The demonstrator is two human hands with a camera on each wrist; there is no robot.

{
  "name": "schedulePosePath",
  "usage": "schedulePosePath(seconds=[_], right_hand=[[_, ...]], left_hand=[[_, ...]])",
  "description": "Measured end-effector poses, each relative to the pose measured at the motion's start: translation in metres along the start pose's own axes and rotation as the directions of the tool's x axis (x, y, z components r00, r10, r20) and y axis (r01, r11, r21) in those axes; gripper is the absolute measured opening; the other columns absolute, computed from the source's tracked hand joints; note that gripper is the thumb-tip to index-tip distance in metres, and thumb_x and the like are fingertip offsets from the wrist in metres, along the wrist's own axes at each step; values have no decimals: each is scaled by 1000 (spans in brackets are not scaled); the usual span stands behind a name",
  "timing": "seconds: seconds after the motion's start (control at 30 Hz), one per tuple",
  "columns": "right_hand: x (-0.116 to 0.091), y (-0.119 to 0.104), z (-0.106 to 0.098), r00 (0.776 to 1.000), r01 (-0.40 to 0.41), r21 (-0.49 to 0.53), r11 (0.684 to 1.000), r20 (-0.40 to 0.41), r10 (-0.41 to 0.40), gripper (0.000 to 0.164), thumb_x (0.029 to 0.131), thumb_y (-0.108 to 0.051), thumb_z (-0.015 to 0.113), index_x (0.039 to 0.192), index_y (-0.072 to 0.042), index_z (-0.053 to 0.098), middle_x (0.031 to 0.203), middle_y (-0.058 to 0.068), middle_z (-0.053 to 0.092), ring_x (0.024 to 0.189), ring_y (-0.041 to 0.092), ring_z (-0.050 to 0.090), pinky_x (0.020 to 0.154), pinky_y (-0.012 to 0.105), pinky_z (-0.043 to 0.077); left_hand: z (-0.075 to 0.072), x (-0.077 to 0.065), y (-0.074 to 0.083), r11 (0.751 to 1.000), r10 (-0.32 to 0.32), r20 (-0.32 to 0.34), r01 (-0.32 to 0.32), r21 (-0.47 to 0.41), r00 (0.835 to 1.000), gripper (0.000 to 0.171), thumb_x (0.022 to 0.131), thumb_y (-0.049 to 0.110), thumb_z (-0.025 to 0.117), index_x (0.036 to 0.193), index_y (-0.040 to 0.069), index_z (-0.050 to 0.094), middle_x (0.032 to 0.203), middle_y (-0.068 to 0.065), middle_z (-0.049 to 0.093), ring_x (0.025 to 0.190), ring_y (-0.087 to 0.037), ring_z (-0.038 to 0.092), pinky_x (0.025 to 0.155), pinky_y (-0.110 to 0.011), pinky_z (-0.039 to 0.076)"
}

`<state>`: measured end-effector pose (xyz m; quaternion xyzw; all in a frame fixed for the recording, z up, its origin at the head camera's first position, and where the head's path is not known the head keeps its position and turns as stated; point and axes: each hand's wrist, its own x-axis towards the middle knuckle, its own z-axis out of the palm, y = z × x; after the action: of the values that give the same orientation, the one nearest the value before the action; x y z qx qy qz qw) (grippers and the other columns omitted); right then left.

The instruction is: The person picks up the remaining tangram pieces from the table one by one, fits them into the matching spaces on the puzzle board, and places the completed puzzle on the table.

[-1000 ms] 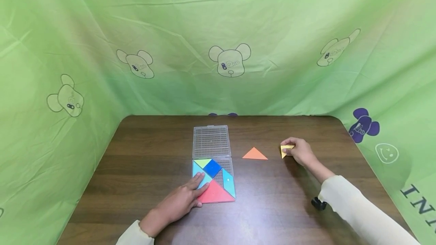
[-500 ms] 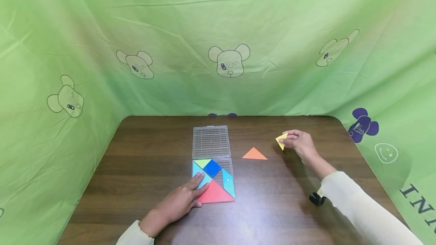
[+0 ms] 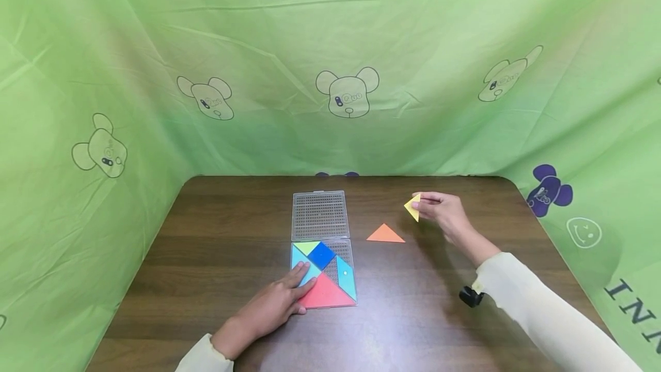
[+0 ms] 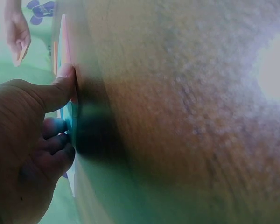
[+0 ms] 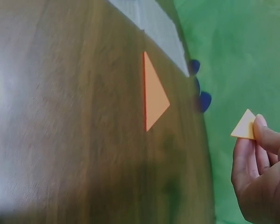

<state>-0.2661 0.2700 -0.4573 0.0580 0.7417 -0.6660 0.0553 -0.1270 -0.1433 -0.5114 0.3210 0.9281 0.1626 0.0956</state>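
In the head view a clear hinged case (image 3: pixel 347 245) lies unfolded on the table. Its near half holds tangram pieces: a lime triangle (image 3: pixel 304 247), a dark blue square (image 3: pixel 322 255), a light blue triangle (image 3: pixel 298 256), a red triangle (image 3: pixel 327 294) and a blue parallelogram (image 3: pixel 346 278). My left hand (image 3: pixel 273 306) rests on the light blue and red triangles with extended fingers, its thumb at the case's near edge. My right hand (image 3: pixel 444 214) pinches a yellow triangle (image 5: pixel 245 126) between thumb and fingers, raised above the table. Between case and right hand lies an orange triangle (image 3: pixel 385 234).
The case's gridded other half (image 3: pixel 320 215) lies flat behind the pieces. Green cloth (image 3: pixel 268 136) with printed bear heads surrounds the table (image 3: pixel 222 234) at the back and sides. A black device (image 3: pixel 471 296) hangs at the right wrist.
My right hand has lifted the yellow triangle and carried it leftward and away from me, tilting it on the way. The left hand, the case and the orange triangle stay put.
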Motion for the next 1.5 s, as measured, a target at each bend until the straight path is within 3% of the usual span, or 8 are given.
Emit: schedulePosePath(seconds=[0.23, 0.5, 0.7, 0.9, 1.17, 1.5], right_hand=[[2, -16, 12, 999, 26, -47, 999, 26, -25, 53, 94, -4, 73, 139, 15, 53, 90, -21, 73, 83, -3, 72, 83, 22, 61], [8, -28, 30, 994, 50, 9, 999, 96, -50, 48, 96, 1, 68, 138, 19, 52, 94, -22, 73, 86, -2, 72, 83, 22, 60], [9, -35, 42, 989, 49, -3, 999, 139, -48, 48, 95, 1, 69, 137, 18, 53, 101, -17, 73, 87, 0, 72, 83, 22, 61], [10, -44, 55, 985, 60, -2, 998, 162, -59, 46, 94, 2, 70, 135, 17, 56, 96, -7, 75, 85, 3, 72, 83, 24, 61], [10, -47, 75, 984, 36, 20, 999, 172, -39, 44, 90, 4, 73, 130, 16, 59, 90, -6, 75, 81, 7, 73, 86, 33, 63], [1, -42, 101, 977, 46, 40, 998, 206, -53, 39, 87, 10, 73, 123, 16, 60, 86, 0, 72, 77, 7, 70, 78, 31, 63]], left_hand=[[0, 3, 0, 1000, -6, 9, 6, -12, 1000, 64, 98, 36, 68, 155, 17, 46, 168, -13, 31, 155, -32, 33, 111, -50, 48], [3, -1, -1, 1000, 18, -22, -18, -2, 1000, 63, 96, 34, 70, 153, 15, 49, 166, -15, 36, 153, -34, 36, 109, -50, 50], [4, -2, 0, 1000, -1, -2, 1, -11, 1000, 63, 98, 36, 68, 154, 18, 46, 167, -13, 32, 154, -33, 34, 110, -50, 48], [3, 0, -1, 1000, 5, -11, -5, 0, 1000, 63, 97, 34, 69, 154, 16, 48, 167, -14, 34, 154, -33, 35, 110, -51, 49], [2, 0, -1, 1000, 8, -10, -8, 3, 1000, 63, 97, 34, 69, 154, 16, 48, 166, -14, 34, 154, -33, 35, 110, -50, 49], [2, 0, -1, 1000, 6, -5, -6, 10, 1000, 63, 98, 35, 68, 154, 16, 48, 167, -14, 34, 154, -32, 35, 111, -50, 49]])
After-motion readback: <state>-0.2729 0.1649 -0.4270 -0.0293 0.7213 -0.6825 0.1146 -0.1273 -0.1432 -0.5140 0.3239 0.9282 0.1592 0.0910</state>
